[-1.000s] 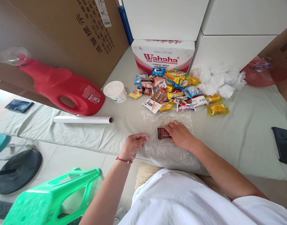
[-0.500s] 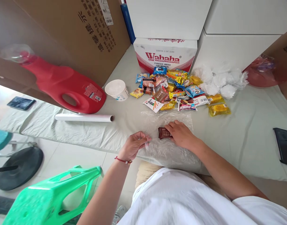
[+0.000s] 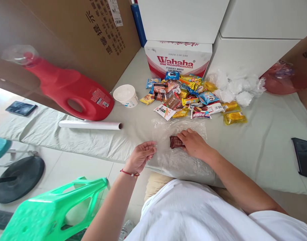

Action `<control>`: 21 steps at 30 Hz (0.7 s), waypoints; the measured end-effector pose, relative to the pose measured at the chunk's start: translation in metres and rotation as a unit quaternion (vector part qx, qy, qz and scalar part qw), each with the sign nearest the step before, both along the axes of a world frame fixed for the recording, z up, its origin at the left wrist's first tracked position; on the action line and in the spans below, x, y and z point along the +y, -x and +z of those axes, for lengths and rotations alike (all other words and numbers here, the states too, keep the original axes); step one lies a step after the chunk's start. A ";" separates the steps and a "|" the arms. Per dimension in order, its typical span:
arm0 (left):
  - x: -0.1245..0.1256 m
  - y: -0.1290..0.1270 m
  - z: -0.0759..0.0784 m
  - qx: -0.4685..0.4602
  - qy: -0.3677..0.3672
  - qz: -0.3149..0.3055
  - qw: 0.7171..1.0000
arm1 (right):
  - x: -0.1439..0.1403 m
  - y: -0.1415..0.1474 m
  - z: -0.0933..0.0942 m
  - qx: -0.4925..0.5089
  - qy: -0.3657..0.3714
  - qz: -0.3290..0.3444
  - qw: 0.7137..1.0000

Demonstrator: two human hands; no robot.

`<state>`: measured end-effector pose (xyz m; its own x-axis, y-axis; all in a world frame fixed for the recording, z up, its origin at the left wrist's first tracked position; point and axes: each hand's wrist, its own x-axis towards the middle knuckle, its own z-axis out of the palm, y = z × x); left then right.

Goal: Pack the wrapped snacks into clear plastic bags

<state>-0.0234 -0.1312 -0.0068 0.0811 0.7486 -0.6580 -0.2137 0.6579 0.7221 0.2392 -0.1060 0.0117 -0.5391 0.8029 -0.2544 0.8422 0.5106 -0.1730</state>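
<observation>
A thin sheet of clear plastic film [image 3: 166, 159] lies wrinkled on the cloth-covered table close to my body. My left hand [image 3: 142, 154] pinches the film's left edge between thumb and fingers. Dark brown snack packets [image 3: 175, 142], apparently stacked, rest on the middle of the film. My right hand [image 3: 193, 143] grips their right end from above, hiding part of them. Beyond the film is a heap of small wrapped snacks [image 3: 172, 100] in blue, yellow, brown and white wrappers.
Behind the snacks stands a Wahaha carton [image 3: 178, 58]. To the left are a paper tub [image 3: 125, 97], a white roll [image 3: 90, 125] and a red jug [image 3: 75, 88]. Crumpled clear plastic [image 3: 237, 87] and a black phone [image 3: 304, 155] lie right. A green stool [image 3: 55, 207] stands below.
My left hand has shifted slightly left, drawing the film's edge outward. My right hand stays on the brown packets.
</observation>
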 end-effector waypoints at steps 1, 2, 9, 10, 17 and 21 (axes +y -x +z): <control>0.000 0.000 0.000 -0.009 0.008 -0.011 1.000 | 0.000 0.000 0.000 -0.001 0.001 0.001 1.000; 0.000 -0.001 0.000 -0.015 0.014 -0.021 1.000 | 0.000 0.000 0.000 -0.003 0.003 0.001 1.000; 0.004 -0.013 -0.003 0.028 0.018 -0.006 0.999 | 0.000 0.000 0.000 0.004 0.004 -0.002 1.000; 0.005 -0.014 -0.005 0.049 0.005 0.002 0.999 | 0.000 0.000 0.000 0.003 0.005 -0.001 1.000; 0.004 -0.017 -0.013 0.104 -0.030 0.032 0.994 | 0.001 -0.001 -0.001 0.005 0.011 -0.002 1.000; 0.003 -0.019 -0.008 0.086 -0.037 0.034 0.995 | 0.001 -0.001 -0.002 0.008 0.013 -0.001 1.000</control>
<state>-0.0040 -0.1285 -0.0149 -0.0807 0.7958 -0.6002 -0.1247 0.5893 0.7982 0.2404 -0.1051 0.0099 -0.5415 0.7973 -0.2664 0.8403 0.5041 -0.1993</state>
